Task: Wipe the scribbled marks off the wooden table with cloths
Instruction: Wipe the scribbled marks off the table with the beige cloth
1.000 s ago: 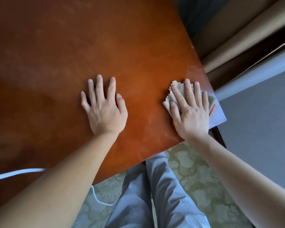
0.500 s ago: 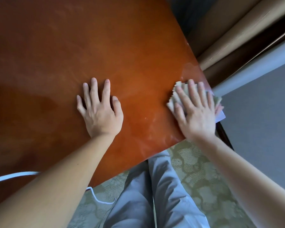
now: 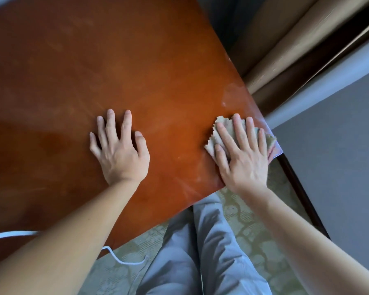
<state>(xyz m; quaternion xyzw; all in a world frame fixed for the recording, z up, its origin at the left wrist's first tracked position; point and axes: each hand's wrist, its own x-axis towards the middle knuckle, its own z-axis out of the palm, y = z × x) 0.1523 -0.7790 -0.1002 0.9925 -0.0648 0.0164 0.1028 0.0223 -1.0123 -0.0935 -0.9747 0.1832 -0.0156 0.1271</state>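
The reddish-brown wooden table (image 3: 136, 71) fills the upper left of the head view. My right hand (image 3: 241, 154) lies flat with straight fingers on a beige cloth (image 3: 224, 126), pressing it onto the table's near right corner. The cloth's zigzag edge sticks out past my fingertips and thumb. My left hand (image 3: 119, 150) rests palm down on the bare wood, fingers spread, to the left of the cloth. Faint pale smears show on the wood near the right edge (image 3: 230, 92). No clear scribbled marks are visible.
A white cable (image 3: 124, 260) runs over the table's near edge at lower left. My grey-trousered legs (image 3: 200, 252) stand on a patterned green carpet (image 3: 254, 231). Beige curtains (image 3: 296, 39) and a grey wall (image 3: 339, 156) are close on the right.
My right hand slid the cloth toward the right corner and then back a little. My left hand stayed flat on the wood, its fingers bending slightly. The camera view shifted.
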